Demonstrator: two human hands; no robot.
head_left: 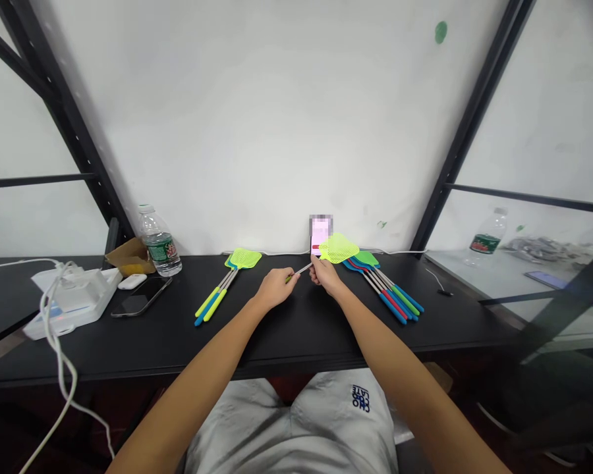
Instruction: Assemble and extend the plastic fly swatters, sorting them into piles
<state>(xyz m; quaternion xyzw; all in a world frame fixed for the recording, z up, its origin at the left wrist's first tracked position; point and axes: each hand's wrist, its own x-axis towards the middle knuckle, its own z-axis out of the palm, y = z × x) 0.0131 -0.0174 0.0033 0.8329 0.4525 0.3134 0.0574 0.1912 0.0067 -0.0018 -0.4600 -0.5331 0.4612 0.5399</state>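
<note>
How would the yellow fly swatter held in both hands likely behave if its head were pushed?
The yellow fly swatter would probably flex at its head, which looks thin and perforated. Its straight, metallic-looking shaft is likely stiffer. With so slender a build, it should feel light for its length.

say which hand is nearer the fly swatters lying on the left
Left. The left hand is to the right of those fly swatters; the right hand is further right, past the left hand.
</note>
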